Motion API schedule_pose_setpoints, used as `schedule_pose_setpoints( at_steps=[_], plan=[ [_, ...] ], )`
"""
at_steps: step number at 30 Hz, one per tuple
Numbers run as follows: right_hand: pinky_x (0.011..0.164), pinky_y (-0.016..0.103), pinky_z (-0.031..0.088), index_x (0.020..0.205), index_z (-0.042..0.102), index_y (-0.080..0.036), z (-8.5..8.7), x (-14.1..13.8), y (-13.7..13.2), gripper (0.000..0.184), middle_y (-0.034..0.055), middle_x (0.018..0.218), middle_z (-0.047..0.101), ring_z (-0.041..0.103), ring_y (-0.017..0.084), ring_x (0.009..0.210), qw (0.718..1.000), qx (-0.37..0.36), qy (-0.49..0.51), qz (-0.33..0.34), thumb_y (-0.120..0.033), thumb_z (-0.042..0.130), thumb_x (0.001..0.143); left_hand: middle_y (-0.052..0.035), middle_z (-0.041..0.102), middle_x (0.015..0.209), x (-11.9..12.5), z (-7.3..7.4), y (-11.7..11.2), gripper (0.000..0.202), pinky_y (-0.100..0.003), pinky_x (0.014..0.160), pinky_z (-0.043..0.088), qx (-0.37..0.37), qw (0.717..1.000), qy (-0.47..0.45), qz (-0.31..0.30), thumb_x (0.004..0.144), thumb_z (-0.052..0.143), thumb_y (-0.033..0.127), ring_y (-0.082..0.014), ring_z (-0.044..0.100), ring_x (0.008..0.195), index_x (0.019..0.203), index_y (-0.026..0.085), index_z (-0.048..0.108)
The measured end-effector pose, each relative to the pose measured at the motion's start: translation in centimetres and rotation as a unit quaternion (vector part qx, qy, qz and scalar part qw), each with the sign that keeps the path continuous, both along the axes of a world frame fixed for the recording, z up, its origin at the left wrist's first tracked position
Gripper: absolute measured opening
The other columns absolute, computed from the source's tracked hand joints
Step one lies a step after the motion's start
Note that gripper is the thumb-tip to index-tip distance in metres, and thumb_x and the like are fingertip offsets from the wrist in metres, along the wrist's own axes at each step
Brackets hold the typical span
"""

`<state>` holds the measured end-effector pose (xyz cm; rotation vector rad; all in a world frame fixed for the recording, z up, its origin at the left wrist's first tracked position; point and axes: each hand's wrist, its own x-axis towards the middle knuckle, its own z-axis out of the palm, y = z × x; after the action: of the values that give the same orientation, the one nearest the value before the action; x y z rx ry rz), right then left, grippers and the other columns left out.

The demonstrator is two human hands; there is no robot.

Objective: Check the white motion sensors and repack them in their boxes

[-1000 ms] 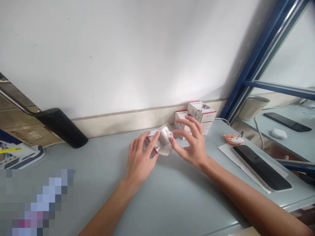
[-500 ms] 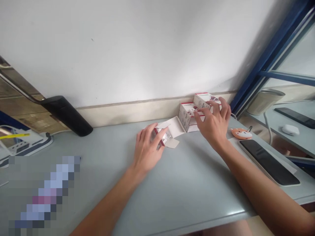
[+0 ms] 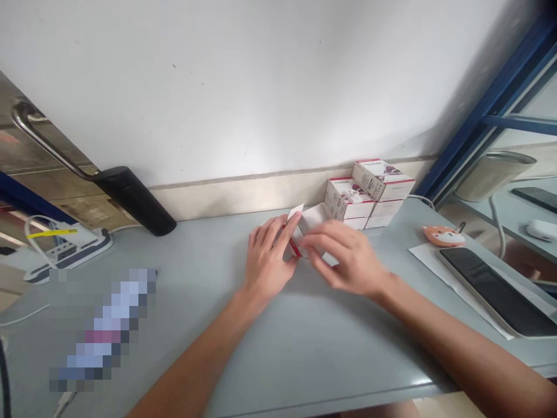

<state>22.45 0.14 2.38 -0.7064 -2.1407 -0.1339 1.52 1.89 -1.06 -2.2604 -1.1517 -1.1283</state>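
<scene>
A small red and white cardboard box [image 3: 298, 236] lies on the grey desk with its flaps folded out. My left hand [image 3: 268, 255] is wrapped round the left side of it, the index finger along the top edge. At the open end, my right hand [image 3: 354, 258] has its fingers curled together, slightly blurred. Whatever they pinch is too small or hidden to make out. Part of the box's opening and a flap are covered by the right fingers. Just behind, several closed white and red boxes [image 3: 383, 180] stand stacked against the wall.
To the right are an orange animal-shaped item [image 3: 444, 235] and a phone [image 3: 496, 290] on white paper. A black cylinder [image 3: 134, 200] leans at the back left, near a power strip [image 3: 69, 249]. A pixelated object [image 3: 104, 331] lies at the front left.
My right hand has left the stacked boxes and come down-left to the open box. My left hand stays on that box. The view has shifted slightly.
</scene>
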Motion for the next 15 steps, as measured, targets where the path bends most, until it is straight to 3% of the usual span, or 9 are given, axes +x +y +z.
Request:
schedule_pose_setpoints(
  at_steps=[3, 7, 11, 15],
  plan=[
    [0.075, 0.035, 0.054, 0.113, 0.065, -0.025, -1.0, -1.1, -0.3, 0.021, 0.0047, 0.097, 0.074, 0.066, 0.020, 0.082, 0.995, -0.090, 0.006, 0.038, -0.014, 0.053, 0.100, -0.0118, 0.072, 0.136, 0.0, -0.2, 0.1, 0.071, -0.040, 0.109, 0.045, 0.002, 1.000, 0.002, -0.002, 0.094, 0.066, 0.015, -0.0277, 0.068, 0.125, 0.160, 0.028, 0.045],
    [0.070, 0.031, 0.055, 0.115, 0.059, -0.025, -1.5, -1.0, 0.2, 0.017, 0.0026, 0.095, 0.072, 0.065, 0.017, 0.077, 0.972, -0.220, 0.077, 0.037, -0.016, 0.053, 0.102, -0.0108, 0.071, 0.138, -0.1, -0.5, 0.3, 0.074, -0.042, 0.110, 0.045, 0.003, 1.000, 0.011, -0.013, 0.092, 0.066, 0.010, -0.0281, 0.066, 0.129, 0.160, 0.030, 0.046],
    [0.084, 0.035, 0.059, 0.120, 0.065, -0.024, -1.3, -0.8, 0.6, 0.019, 0.0088, 0.116, 0.071, 0.070, 0.020, 0.097, 0.984, -0.179, 0.016, 0.019, -0.020, 0.051, 0.107, -0.0108, 0.071, 0.138, -0.1, -0.6, 0.3, 0.074, -0.042, 0.111, 0.045, 0.005, 1.000, 0.009, -0.009, 0.091, 0.065, 0.008, -0.0278, 0.066, 0.129, 0.159, 0.029, 0.047],
    [0.085, 0.035, 0.059, 0.109, 0.071, -0.021, -1.1, -0.9, 0.5, 0.020, 0.0091, 0.113, 0.070, 0.070, 0.020, 0.097, 0.988, -0.143, -0.057, -0.020, -0.018, 0.051, 0.108, -0.0105, 0.071, 0.139, -0.1, -0.5, 0.3, 0.071, -0.041, 0.110, 0.045, 0.003, 1.000, 0.013, -0.010, 0.091, 0.064, 0.007, -0.0279, 0.066, 0.129, 0.157, 0.029, 0.050]
  ],
)
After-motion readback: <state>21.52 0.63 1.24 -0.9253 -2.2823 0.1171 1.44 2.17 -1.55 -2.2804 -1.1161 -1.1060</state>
